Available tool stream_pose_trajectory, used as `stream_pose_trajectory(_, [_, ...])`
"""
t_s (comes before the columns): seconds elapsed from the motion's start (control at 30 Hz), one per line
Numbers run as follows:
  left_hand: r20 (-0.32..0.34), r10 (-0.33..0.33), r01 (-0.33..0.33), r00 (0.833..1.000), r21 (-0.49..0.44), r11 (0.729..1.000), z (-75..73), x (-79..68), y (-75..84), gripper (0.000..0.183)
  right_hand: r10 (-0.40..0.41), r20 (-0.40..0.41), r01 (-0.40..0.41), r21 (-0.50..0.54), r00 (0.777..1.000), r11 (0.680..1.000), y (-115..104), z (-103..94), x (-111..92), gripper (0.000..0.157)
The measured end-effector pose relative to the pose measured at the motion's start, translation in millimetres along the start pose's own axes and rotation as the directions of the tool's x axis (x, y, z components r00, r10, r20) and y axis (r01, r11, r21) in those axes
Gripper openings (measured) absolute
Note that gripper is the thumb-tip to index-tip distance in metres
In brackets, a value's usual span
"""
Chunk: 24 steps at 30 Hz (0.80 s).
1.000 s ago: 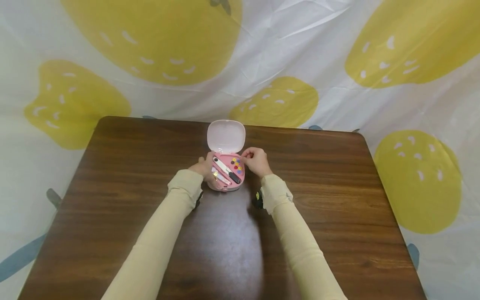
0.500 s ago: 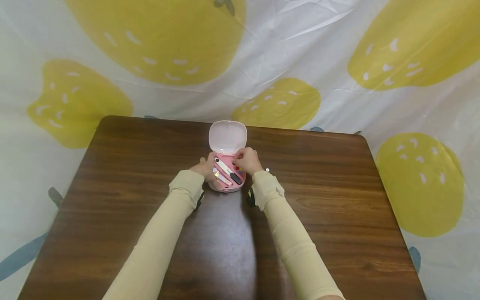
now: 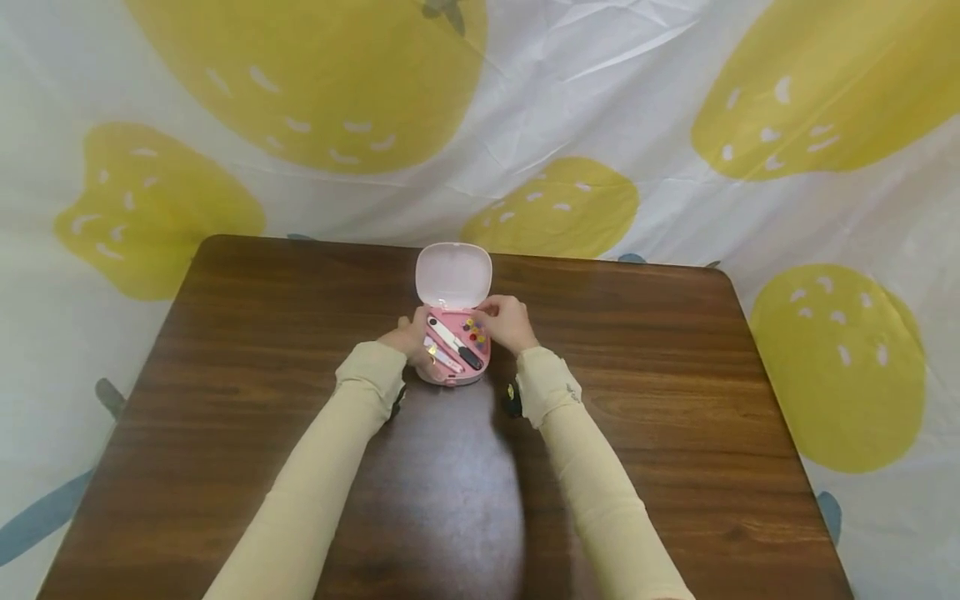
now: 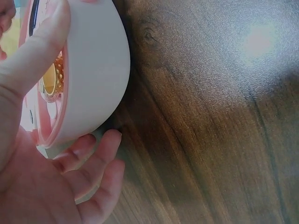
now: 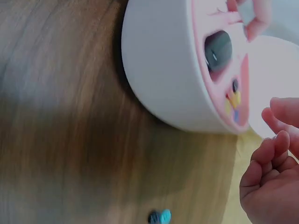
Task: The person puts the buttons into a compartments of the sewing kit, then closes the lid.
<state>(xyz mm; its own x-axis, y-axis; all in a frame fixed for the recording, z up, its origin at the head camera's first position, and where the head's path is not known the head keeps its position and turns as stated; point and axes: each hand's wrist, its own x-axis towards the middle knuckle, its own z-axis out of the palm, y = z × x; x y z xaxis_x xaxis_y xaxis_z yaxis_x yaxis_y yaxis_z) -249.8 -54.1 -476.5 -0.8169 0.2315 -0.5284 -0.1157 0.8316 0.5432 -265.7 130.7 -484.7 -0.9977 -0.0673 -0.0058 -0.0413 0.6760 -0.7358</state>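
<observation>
An open sewing kit case [image 3: 454,375], white outside with a pink tray, stands near the table's back edge, its pale lid [image 3: 453,275] raised. My left hand [image 3: 408,336] grips the case's left side, thumb over the rim and fingers at the lower wall, close by a gold thimble [image 4: 57,77] inside. A white tool with a black end [image 3: 454,342] lies diagonally in the tray, and small coloured buttons [image 3: 475,333] fill the right compartment. My right hand [image 3: 507,323] hovers at that compartment's edge, fingers curled; nothing clearly shows between its fingertips.
Two small round pieces, one black and one teal [image 5: 165,216], lie on the wooden table [image 3: 645,400] to the right of the case. A white cloth with yellow fruit prints [image 3: 551,204] hangs behind the table.
My right hand dipped over the button compartment half a second ago and has drawn back to the right. My left hand keeps its grip on the case.
</observation>
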Motion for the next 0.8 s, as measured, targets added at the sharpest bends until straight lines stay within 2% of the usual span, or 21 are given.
stream_pose_trajectory(0.17, [-0.020, 0.015, -0.015, 1.000, -0.013, 1.000, -0.7, -5.5, 1.7, 0.120, -0.041, -0.051, 0.041, -0.006, 0.998, 0.999, 12, -19.9, -7, 0.012])
stream_pose_trajectory(0.33, [-0.016, 0.027, -0.027, 1.000, -0.013, 1.000, -1.8, -9.8, 3.6, 0.118, -0.027, -0.100, 0.028, 0.006, 0.995, 1.000, 30, -39.7, -14, 0.012])
stream_pose_trajectory(0.6, [-0.032, 0.044, -0.045, 0.999, -0.024, 0.999, -1.0, -4.8, -0.1, 0.118, 0.078, -0.149, -0.083, -0.028, 0.986, 0.996, 64, -54.8, -24, 0.012])
stream_pose_trajectory(0.8, [-0.019, 0.050, -0.050, 0.999, -0.013, 0.999, -0.3, -4.5, 0.3, 0.119, 0.153, -0.143, -0.161, -0.040, 0.978, 0.986, 80, -52.8, -33, 0.014])
